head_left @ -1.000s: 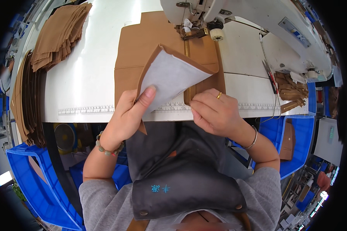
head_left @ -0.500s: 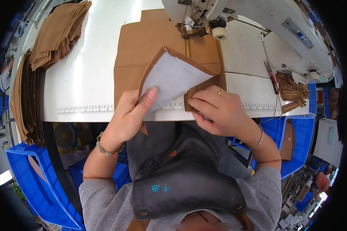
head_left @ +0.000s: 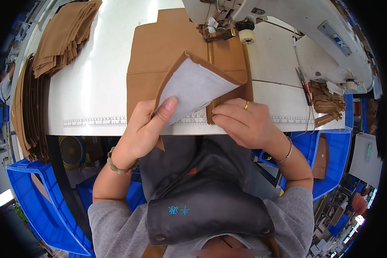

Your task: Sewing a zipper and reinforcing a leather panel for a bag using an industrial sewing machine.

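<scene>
The white table (head_left: 88,99) spans the view, with a ruler scale along its near edge. The sewing machine (head_left: 292,21) stands at its far right. Below the table's left end is the left blue bin (head_left: 21,185), with a flat brownish piece (head_left: 41,187) inside. Below the right end, the right blue bin (head_left: 339,165) holds an upright brown piece (head_left: 321,161). What else lies in these 2 bins is hidden.

The brown panel (head_left: 148,49) lies flat at the table's middle, its far right part beneath the machine head. The white-backed flap (head_left: 191,81) rises over it at a slant, its brown edge folded.

Both forearms reach up from below, elbows bent outward. The left hand (head_left: 142,122) is closed on the flap's near left edge, thumb flat on the white face and fingers behind. The right hand (head_left: 248,122) is palm down, fingers bent and bunched, tips touching the zipper strip (head_left: 210,53) at its near end; the thumb is hidden, so I cannot tell whether it pinches. The red-handled scissors (head_left: 305,88) lie to the right, beside a pile of brown strips (head_left: 327,99).
</scene>
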`<act>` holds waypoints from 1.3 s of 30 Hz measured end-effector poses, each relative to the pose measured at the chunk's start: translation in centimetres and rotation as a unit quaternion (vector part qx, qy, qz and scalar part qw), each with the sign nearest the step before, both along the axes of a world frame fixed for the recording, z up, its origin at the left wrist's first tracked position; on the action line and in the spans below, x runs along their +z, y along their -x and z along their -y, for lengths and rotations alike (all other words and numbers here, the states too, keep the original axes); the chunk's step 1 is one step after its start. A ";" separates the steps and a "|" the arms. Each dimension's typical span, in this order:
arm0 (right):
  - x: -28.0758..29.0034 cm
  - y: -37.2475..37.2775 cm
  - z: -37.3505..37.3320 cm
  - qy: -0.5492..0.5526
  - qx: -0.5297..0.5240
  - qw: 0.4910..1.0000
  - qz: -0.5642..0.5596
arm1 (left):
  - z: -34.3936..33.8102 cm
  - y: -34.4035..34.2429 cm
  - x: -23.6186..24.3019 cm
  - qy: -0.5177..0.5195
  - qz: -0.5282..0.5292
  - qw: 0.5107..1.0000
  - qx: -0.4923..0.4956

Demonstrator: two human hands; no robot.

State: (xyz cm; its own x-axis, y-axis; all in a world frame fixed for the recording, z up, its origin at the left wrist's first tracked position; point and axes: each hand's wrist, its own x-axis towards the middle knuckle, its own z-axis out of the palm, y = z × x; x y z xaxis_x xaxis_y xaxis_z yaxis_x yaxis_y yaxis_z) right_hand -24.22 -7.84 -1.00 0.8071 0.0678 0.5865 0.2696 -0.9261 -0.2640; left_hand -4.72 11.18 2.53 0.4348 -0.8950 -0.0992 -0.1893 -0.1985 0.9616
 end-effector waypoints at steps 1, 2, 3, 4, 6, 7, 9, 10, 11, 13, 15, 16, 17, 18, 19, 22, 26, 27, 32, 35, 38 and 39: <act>0.0 0.0 0.0 -0.001 0.000 1.000 0.004 | -0.1 0.1 0.1 -0.009 -0.016 1.000 0.003; 0.1 0.1 0.1 -0.009 -0.009 1.000 -0.014 | -0.1 0.1 0.1 -0.014 -0.024 1.000 0.004; 0.1 0.3 0.2 -0.022 -0.016 0.999 -0.024 | -0.1 0.2 0.1 -0.018 -0.033 0.999 0.005; 0.3 0.4 0.3 -0.018 -0.018 0.999 -0.033 | 0.0 0.2 0.0 -0.006 -0.025 1.000 0.006; 0.4 0.6 0.4 0.006 -0.020 0.999 -0.043 | 0.2 0.3 -0.1 0.005 -0.017 1.000 0.008; 0.5 0.6 0.4 0.012 -0.014 0.999 -0.050 | 0.3 0.2 -0.1 0.030 0.013 0.999 0.007; 0.4 0.5 0.3 0.041 -0.006 0.998 -0.036 | 0.3 0.2 -0.1 0.056 0.042 0.998 0.006; 0.4 0.5 0.3 0.038 -0.007 0.999 -0.034 | 0.1 0.1 0.2 0.019 0.010 1.000 0.002; 0.4 0.4 0.3 0.042 -0.004 0.999 -0.025 | 0.0 0.1 0.3 0.000 -0.007 1.000 0.000; 0.5 0.4 0.2 0.046 -0.001 0.999 -0.017 | -0.1 0.2 0.4 -0.008 -0.020 1.000 -0.002; 0.6 0.5 0.1 0.059 -0.001 0.998 -0.025 | 0.0 0.2 0.4 0.003 -0.018 1.000 -0.004; 0.6 0.5 0.1 0.058 0.000 0.998 -0.027 | 0.1 0.3 0.4 0.008 -0.011 1.000 0.000; 0.7 0.6 0.0 0.069 0.001 0.997 -0.030 | 0.2 0.3 0.4 0.011 -0.008 1.000 0.001; 0.7 0.6 -0.1 0.077 0.002 0.997 -0.031 | 0.3 0.4 0.4 0.013 -0.005 1.000 0.002; 0.6 0.7 -0.2 0.079 0.002 0.996 -0.034 | 0.5 0.4 0.2 0.047 0.018 0.999 0.000; 0.4 0.8 -0.6 0.085 -0.001 0.996 -0.024 | 0.0 0.2 0.6 0.024 0.030 0.999 -0.028; 0.0 1.9 -1.3 0.094 -0.017 0.995 -0.032 | -0.1 0.7 0.7 0.023 0.060 0.996 -0.070; -0.2 2.2 -1.5 0.101 -0.023 0.994 -0.042 | 0.0 1.0 0.7 0.023 0.060 0.995 -0.071; -1.8 3.5 -2.7 -0.006 -0.049 0.998 -0.032 | -0.1 4.0 0.6 0.012 0.404 0.902 -0.152; -3.0 3.8 -3.1 0.005 -0.075 0.997 -0.009 | -0.2 5.3 0.4 -0.020 0.478 0.867 -0.141; -3.7 4.3 -3.1 0.012 -0.076 0.997 -0.002 | -0.2 5.9 0.3 -0.015 0.500 0.857 -0.125; -3.9 4.4 -3.1 0.015 -0.073 0.997 -0.006 | -0.2 6.0 0.3 -0.002 0.501 0.858 -0.117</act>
State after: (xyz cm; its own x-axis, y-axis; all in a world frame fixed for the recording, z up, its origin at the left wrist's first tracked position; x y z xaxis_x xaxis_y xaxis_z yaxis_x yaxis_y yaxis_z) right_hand -28.61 -4.74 -4.90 0.8168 -0.0334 0.5760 0.1283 -0.9628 -0.2378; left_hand -10.75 11.41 2.88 0.1124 -0.9697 0.2169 -0.9551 -0.0452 0.2927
